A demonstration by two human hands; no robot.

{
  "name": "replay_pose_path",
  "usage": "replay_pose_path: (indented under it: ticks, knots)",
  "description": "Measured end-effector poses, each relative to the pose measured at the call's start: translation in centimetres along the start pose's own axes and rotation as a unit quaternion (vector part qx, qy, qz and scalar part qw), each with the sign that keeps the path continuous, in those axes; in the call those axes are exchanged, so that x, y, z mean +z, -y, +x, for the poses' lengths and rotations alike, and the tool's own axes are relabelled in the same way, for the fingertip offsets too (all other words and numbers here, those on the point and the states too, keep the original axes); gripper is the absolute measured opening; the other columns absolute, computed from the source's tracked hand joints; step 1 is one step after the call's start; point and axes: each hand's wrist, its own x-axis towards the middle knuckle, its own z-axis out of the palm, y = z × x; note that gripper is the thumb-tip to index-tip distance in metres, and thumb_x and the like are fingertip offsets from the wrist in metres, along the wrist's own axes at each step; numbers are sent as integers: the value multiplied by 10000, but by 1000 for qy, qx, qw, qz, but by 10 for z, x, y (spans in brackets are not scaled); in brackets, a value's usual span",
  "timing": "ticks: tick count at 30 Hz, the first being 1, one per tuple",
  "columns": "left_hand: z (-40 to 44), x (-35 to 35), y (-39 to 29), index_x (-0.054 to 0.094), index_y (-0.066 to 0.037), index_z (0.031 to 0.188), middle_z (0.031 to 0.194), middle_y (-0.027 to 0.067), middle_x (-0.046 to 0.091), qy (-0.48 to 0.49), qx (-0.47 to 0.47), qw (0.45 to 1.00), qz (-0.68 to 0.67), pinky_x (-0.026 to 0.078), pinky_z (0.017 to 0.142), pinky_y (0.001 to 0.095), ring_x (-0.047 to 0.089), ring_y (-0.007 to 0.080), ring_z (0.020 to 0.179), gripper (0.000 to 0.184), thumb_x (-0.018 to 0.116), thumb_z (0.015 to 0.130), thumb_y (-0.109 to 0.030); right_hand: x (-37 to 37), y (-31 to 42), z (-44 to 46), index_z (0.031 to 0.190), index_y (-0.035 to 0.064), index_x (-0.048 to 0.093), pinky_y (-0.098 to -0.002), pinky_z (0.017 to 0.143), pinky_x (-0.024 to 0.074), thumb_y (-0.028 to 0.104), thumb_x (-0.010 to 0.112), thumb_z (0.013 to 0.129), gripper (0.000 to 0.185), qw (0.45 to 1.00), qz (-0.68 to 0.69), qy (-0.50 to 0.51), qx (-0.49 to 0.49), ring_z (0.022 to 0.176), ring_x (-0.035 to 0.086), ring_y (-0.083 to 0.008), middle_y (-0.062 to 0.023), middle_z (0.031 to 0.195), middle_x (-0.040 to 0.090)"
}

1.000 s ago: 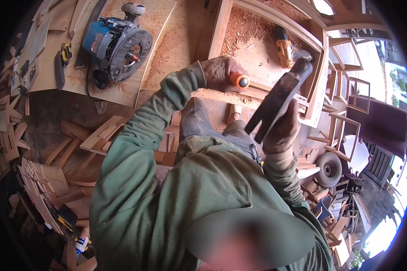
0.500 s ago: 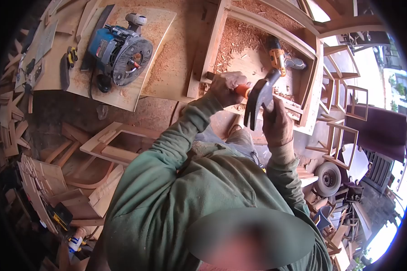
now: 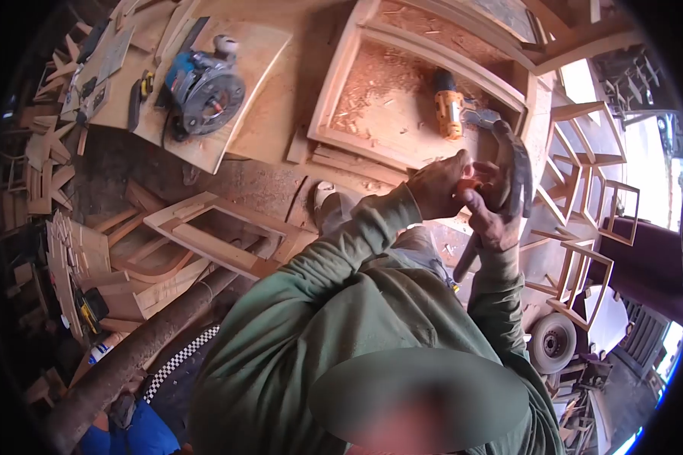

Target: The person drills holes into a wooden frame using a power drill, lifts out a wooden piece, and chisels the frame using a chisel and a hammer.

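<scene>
Both hands had shifted rightward since the earlier frame, coming together beyond the near edge of the bench frame; the hammer head had swung round from facing the left hand to the far right of the pair.

Left to right: a blue router (image 3: 205, 95) rested on a plywood board (image 3: 264, 54), its round base turned outward. Next, the wooden frame (image 3: 357, 145) lay on the bench with shavings (image 3: 372, 80) inside it. The left hand (image 3: 439, 188), its arm reaching across the body, appeared closed on an orange handle (image 3: 470, 184); any blade was hidden. A cordless drill (image 3: 449, 114) lay within the frame, just beyond the hands. The right hand (image 3: 498, 221) was wrapped about the hammer (image 3: 520, 176), head uppermost, shaft slanting down below the fist. Its thumb came close to the orange handle; contact could not be confirmed. Farther right stood bare chair frames (image 3: 577, 280).

Step, as judged: the two tools were being handled close together, with no blow being struck. Any blow from this position called for a settled left grip, the hands drawn apart and the hammer face turned toward the handle's end.
</scene>
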Motion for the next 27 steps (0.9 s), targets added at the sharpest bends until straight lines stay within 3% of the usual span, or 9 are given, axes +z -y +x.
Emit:
replay_pose_path:
  ticks: [3,5,6,9,10,12,13,16,27]
  knots:
    - [18,16,-23,480,-16,1209,1029,144,631,97,-32,992,-76,539,788,394,672,314,938,443,669,808,-26,-56,-33,-2,1149,9,627,-288,702,541,183,796,835,397,965,-245,51,-78,865,661,-160,-72,1011,677]
    - [32,34,-23,481,-14,1204,1063,141,617,151,7,986,-69,525,833,393,657,285,984,481,709,780,-25,-83,-27,-10,1094,12,646,-300,690,555,135,771,843,306,958,-275,30,-76,837,671,-145,-66,986,700]
    - [44,34,-36,479,-10,1196,1078,143,608,178,55,981,-52,514,861,391,643,267,1014,490,730,776,-32,-87,-11,-13,1060,10,652,-303,682,559,112,756,847,258,988,-142,-28,44,813,672,-133,-66,953,711]
    - [100,11,-95,484,-25,1173,1094,118,591,257,44,955,-141,480,959,386,595,240,1093,513,795,769,-76,-134,-2,-40,1010,1,658,-251,648,516,111,774,827,243,970,-158,-182,13,732,632,-77,-45,793,690]
    - [119,8,-110,484,-41,1155,1082,101,575,278,40,929,-240,471,995,393,588,232,1109,514,823,773,-98,-152,2,-55,1094,15,621,-238,622,493,111,766,837,310,955,-188,-226,19,697,598,-77,-49,833,680]
    - [149,23,-126,493,-29,1157,1079,95,557,388,53,742,-544,457,1047,409,595,258,1133,490,812,786,-59,-189,14,-84,1348,53,512,-209,558,442,115,740,867,535,923,-233,-299,64,605,514,-86,-64,937,654]
    - [159,39,-137,496,-28,1152,1076,96,559,436,69,702,-558,459,1042,409,597,258,1127,482,810,787,-59,-204,12,-96,1170,44,586,-215,546,420,107,746,858,356,889,-305,-342,-15,604,500,-64,-38,881,656]
    - [182,99,-173,506,-23,1138,1064,101,566,546,126,675,-480,465,1027,411,602,259,1111,460,805,792,-60,-242,20,-134,1003,36,654,-219,530,394,98,751,851,191,776,-405,-472,-101,599,483,-41,-13,824,655]
    - [182,251,-253,540,-7,1087,1023,117,590,619,342,628,-324,490,972,416,618,262,1052,378,788,808,-65,-318,30,-250,1066,38,623,-209,505,371,94,741,859,244,691,-274,-667,53,573,464,-35,-18,818,640]
